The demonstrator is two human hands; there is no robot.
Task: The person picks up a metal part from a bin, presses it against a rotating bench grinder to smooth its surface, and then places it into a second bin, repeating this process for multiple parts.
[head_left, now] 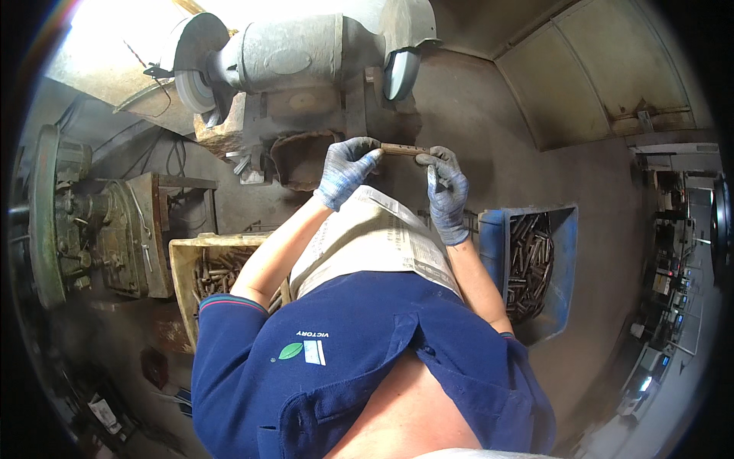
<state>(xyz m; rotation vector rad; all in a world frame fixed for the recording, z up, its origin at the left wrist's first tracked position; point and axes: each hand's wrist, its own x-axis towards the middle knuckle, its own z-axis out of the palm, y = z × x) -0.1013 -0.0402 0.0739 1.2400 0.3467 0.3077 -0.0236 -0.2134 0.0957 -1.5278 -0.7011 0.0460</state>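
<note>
A short brownish metal rod (402,149) with small dark marks or holes along its left part lies level between my hands. My left hand (349,170), in a grey-blue coated glove, pinches its left end. At the other end, the thumb and fingers of my right hand (448,190) close on it, gloved the same way. Beyond both hands stands a bench grinder (290,57), with one grinding wheel (195,93) at its left and another wheel (401,75) at its right. The rod is apart from both wheels.
A blue crate (567,268) full of similar metal pieces (527,264) stands to my right. On my left is a yellowish crate (182,287) with more pieces. Printed pale sheeting (367,237) covers my lap. A greenish machine (107,229) stands farther left.
</note>
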